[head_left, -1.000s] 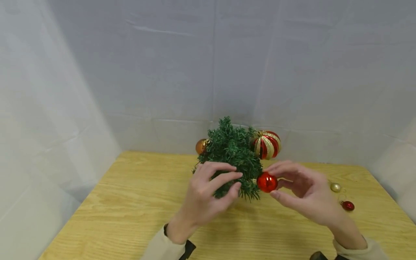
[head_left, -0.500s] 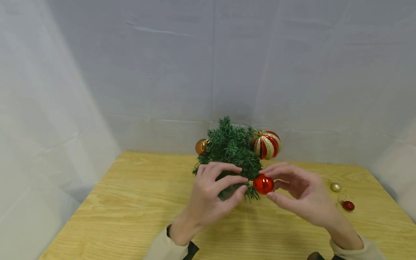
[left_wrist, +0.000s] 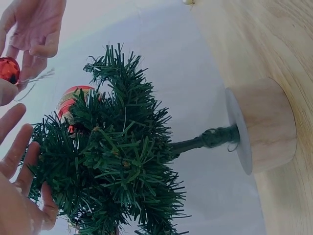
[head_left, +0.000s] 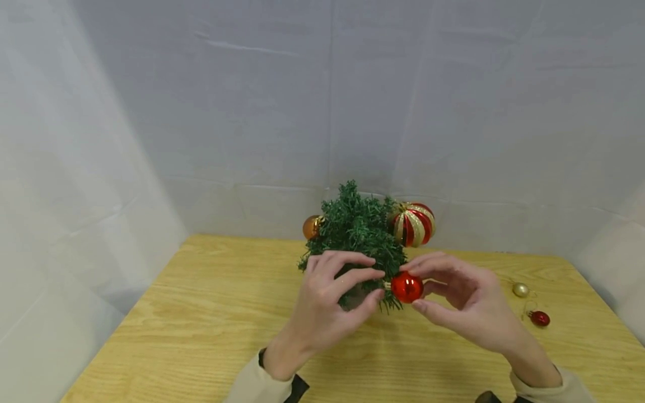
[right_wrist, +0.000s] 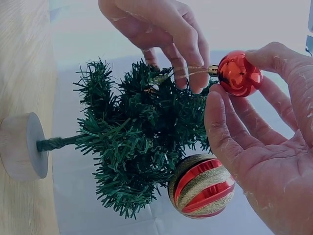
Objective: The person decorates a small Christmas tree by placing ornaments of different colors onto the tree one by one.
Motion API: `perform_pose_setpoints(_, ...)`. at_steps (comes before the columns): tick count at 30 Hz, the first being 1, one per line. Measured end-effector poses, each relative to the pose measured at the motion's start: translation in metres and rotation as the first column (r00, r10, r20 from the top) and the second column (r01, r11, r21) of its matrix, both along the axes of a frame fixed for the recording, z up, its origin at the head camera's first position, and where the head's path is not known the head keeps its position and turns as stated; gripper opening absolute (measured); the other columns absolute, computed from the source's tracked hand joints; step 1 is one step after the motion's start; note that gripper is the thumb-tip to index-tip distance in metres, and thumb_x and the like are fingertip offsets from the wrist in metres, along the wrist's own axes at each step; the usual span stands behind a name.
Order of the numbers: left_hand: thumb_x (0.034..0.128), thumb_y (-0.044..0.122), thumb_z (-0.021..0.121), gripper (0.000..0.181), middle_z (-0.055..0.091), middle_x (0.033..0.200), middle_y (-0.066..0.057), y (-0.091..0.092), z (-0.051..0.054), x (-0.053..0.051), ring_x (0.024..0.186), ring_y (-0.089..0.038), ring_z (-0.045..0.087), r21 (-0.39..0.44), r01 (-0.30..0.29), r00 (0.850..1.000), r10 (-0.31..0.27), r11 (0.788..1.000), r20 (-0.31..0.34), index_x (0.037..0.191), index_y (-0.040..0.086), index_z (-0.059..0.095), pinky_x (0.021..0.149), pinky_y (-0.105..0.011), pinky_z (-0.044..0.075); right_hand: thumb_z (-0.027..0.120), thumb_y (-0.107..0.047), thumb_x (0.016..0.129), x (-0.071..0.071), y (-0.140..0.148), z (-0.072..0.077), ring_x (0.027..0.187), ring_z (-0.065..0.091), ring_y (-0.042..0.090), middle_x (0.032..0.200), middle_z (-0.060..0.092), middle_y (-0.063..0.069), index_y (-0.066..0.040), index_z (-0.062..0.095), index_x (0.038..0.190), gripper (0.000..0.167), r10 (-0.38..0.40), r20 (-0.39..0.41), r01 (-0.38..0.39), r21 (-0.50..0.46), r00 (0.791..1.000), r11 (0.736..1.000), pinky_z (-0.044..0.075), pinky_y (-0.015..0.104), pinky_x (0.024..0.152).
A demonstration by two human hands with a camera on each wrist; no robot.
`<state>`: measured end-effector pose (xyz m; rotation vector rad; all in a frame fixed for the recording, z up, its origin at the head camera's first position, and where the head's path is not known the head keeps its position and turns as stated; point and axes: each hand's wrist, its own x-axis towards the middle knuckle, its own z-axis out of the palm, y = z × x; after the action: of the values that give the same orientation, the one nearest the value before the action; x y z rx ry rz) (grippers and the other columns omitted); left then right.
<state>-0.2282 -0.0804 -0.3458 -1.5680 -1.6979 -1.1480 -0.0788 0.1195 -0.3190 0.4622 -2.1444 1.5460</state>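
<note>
My right hand (head_left: pixel 468 302) pinches a shiny red bauble (head_left: pixel 407 287) between thumb and fingertips, in front of the small artificial Christmas tree (head_left: pixel 359 221). From its gold cap (right_wrist: pixel 213 70) a thin gold cord (right_wrist: pixel 183 72) runs toward my left hand (head_left: pixel 332 296). That hand hovers at the front of the tree, index finger and thumb apart on either side of the cord. In the left wrist view its fingers (left_wrist: pixel 22 147) are spread beside the green branches. Whether a fingertip touches the cord is unclear.
A large red-and-gold striped bauble (head_left: pixel 414 225) hangs at the tree's right, an orange-gold bauble (head_left: pixel 312 227) at its left. A small gold bauble (head_left: pixel 520 290) and a dark red bauble (head_left: pixel 540 319) lie on the wooden table (head_left: pixel 211 313). The tree has a round wooden base (left_wrist: pixel 266 125).
The red bauble and my right hand have shifted slightly left, toward the left hand. My left hand has moved a little right, its fingertips now close to the bauble's cap.
</note>
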Motion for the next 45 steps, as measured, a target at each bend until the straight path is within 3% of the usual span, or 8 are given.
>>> perform_pose_setpoints(7,0.089,0.022,0.078,0.007,0.071,0.118,0.002,0.001,0.0,0.001,0.11,-0.014,0.06,-0.001,0.018,1.0,-0.018,1.0,0.013,0.096,0.022,0.08,0.086,-0.035,0.039,0.066,0.024,0.083,0.001,-0.001,0.0,0.114,0.068,0.017,0.126,0.067,0.0,0.007,0.062,0.12,0.041,0.01,0.017,-0.01,-0.005,1.0,1.0,0.061,0.032,0.085)
perform_pose_setpoints(15,0.0936,0.018,0.073,0.004,0.07,0.116,-0.002,0.0,-0.002,-0.002,0.107,-0.018,0.062,0.11,0.033,0.997,-0.04,0.993,0.062,0.094,0.017,0.077,0.089,-0.039,0.042,0.063,0.024,0.086,0.001,0.001,-0.002,0.109,0.07,0.017,0.127,0.059,0.001,0.01,0.059,0.124,0.041,0.03,-0.004,-0.03,0.0,1.0,1.0,0.061,0.035,0.09)
perform_pose_setpoints(20,0.0954,0.018,0.071,0.006,0.07,0.115,-0.003,-0.003,-0.001,-0.001,0.105,-0.018,0.062,0.131,0.032,0.996,-0.043,0.991,0.082,0.094,0.016,0.076,0.09,-0.041,0.044,0.058,0.023,0.089,0.0,-0.002,-0.003,0.103,0.068,0.019,0.124,0.053,0.008,0.0,0.059,0.109,0.031,0.043,0.012,-0.043,0.004,0.999,0.999,0.063,0.035,0.078)
perform_pose_setpoints(24,0.0956,0.018,0.071,0.006,0.07,0.114,-0.003,-0.005,-0.002,-0.001,0.105,-0.018,0.062,0.13,0.035,0.996,-0.045,0.991,0.078,0.094,0.016,0.076,0.09,-0.041,0.044,0.063,0.018,0.089,-0.005,-0.009,-0.005,0.091,0.066,0.014,0.116,0.058,0.006,-0.009,0.057,0.096,0.029,-0.023,-0.035,0.026,0.089,0.999,0.996,0.06,0.029,0.069)
perform_pose_setpoints(30,0.095,0.018,0.07,0.007,0.07,0.112,-0.002,-0.005,-0.002,0.0,0.105,-0.018,0.062,0.139,0.047,0.998,-0.054,0.989,0.041,0.094,0.016,0.076,0.09,-0.039,0.044,0.074,0.011,0.085,-0.016,-0.021,-0.008,0.072,0.061,0.003,0.095,0.064,-0.004,-0.015,0.064,0.098,0.032,-0.161,-0.169,0.203,0.274,0.972,0.94,0.052,0.018,0.053)
perform_pose_setpoints(36,0.0972,0.019,0.067,0.011,0.072,0.105,-0.001,-0.002,-0.001,0.001,0.1,-0.016,0.064,0.171,0.036,0.998,-0.028,0.985,-0.05,0.092,0.016,0.077,0.086,-0.037,0.043,0.077,0.0,0.088,-0.023,-0.025,-0.009,0.067,0.053,-0.004,0.09,0.063,-0.008,-0.017,0.074,0.1,0.021,-0.19,-0.304,0.307,0.407,0.934,0.86,0.045,0.01,0.057)
perform_pose_setpoints(39,0.0984,0.021,0.066,0.014,0.073,0.103,0.0,-0.001,-0.001,0.001,0.098,-0.015,0.065,0.18,0.012,0.997,0.002,0.984,-0.08,0.092,0.016,0.077,0.086,-0.037,0.044,0.071,-0.012,0.096,-0.025,-0.025,-0.01,0.068,0.055,-0.003,0.092,0.064,-0.006,-0.015,0.073,0.096,0.004,-0.169,-0.342,0.313,0.426,0.924,0.849,0.046,0.008,0.06)
perform_pose_setpoints(45,0.0993,0.021,0.063,0.016,0.074,0.098,0.002,-0.003,-0.001,0.001,0.091,-0.014,0.065,0.188,-0.044,0.989,0.07,0.981,-0.132,0.092,0.017,0.076,0.082,-0.036,0.044,0.061,-0.02,0.102,-0.027,-0.026,-0.011,0.069,0.057,-0.003,0.09,0.064,-0.005,-0.012,0.07,0.096,0.014,-0.186,-0.366,0.341,0.426,0.912,0.838,0.048,0.009,0.06)
